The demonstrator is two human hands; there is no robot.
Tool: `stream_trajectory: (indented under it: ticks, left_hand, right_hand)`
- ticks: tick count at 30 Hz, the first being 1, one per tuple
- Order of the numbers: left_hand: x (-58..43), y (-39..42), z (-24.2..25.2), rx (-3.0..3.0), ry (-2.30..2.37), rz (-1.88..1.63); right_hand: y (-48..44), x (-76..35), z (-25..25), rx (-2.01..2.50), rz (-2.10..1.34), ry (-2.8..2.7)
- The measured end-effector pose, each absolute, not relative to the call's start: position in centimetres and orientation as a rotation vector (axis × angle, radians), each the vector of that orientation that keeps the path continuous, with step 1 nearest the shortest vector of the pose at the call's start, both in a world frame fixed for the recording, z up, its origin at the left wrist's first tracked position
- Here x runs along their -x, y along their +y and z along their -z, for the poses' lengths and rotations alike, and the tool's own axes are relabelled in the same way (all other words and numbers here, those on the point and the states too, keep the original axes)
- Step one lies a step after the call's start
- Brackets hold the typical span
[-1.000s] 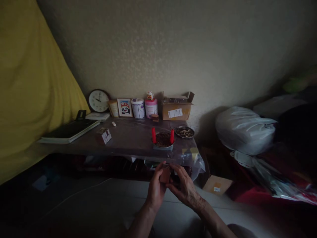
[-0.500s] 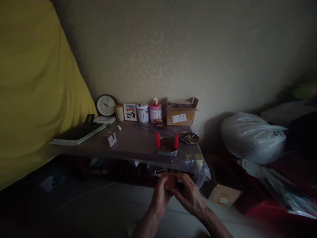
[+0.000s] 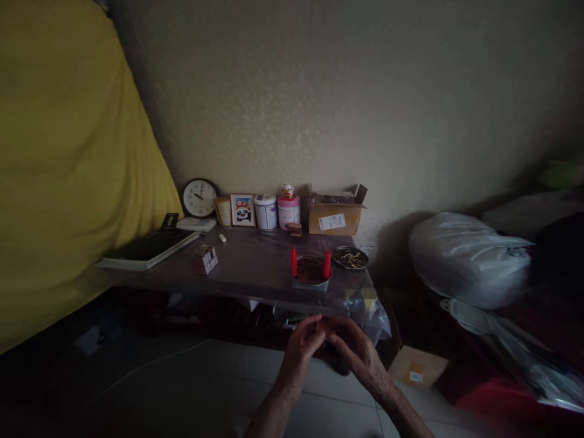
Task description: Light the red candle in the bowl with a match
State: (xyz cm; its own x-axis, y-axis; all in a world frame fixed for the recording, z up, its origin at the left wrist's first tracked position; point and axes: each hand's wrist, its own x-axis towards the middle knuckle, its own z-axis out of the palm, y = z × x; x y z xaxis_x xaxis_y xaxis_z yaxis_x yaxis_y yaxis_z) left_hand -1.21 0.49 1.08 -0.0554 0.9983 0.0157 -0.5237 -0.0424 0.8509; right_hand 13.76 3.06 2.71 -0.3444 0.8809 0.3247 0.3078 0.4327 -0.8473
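Candles (image 3: 294, 262) just beyond your left hand (image 3: 302, 345) and right hand (image 3: 361, 360).
Both curled, tips meeting; grip unclear. Dimness risks knocking them.

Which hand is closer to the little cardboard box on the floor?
Right. The right hand is just left of the box; the left hand is farther left, beyond it.

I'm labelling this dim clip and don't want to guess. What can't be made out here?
Whatever lies between the left hand and right hand: head view, covered by curled fingers and deep shadow.
Label on the cardboard box: head view, too small to read.
Space under the table: head view, lost in darkness.
Left forearm and right forearm: cut off by the bottom edge.
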Motion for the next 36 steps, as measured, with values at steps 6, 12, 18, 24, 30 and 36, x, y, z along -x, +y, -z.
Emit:
stream_trajectory:
  ticks: [6,12,18,24,30,36]
  left_hand:
    - [1.5,0.3,-1.6,-0.577,0.662,-1.465]
    - [1.7,0.3,-1.3,-0.503,0.616,-1.429]
    - [1.4,0.1,-1.6,-0.531,0.619,-1.403]
    - [1.0,-0.1,-1.7,-0.565,0.618,-1.374]
    - [0.8,0.1,-1.2,-0.624,0.656,-1.401]
    - [0.7,0.2,-1.3,-0.637,0.675,-1.417]
  right_hand:
    - [4.1,-14.1,-2.3,0.939,-1.116,-1.407]
    - [4.8,-14.4,-1.9,0.925,-1.296,-1.079]
    - [4.4,-14.1,-2.3,0.917,-1.344,-1.014]
    - [4.0,-13.7,-2.3,0.976,-1.113,-1.180]
    - [3.8,-13.4,-1.8,0.978,-0.955,-1.324]
    - [4.1,-13.6,-0.8,0.988,-0.874,-1.475]
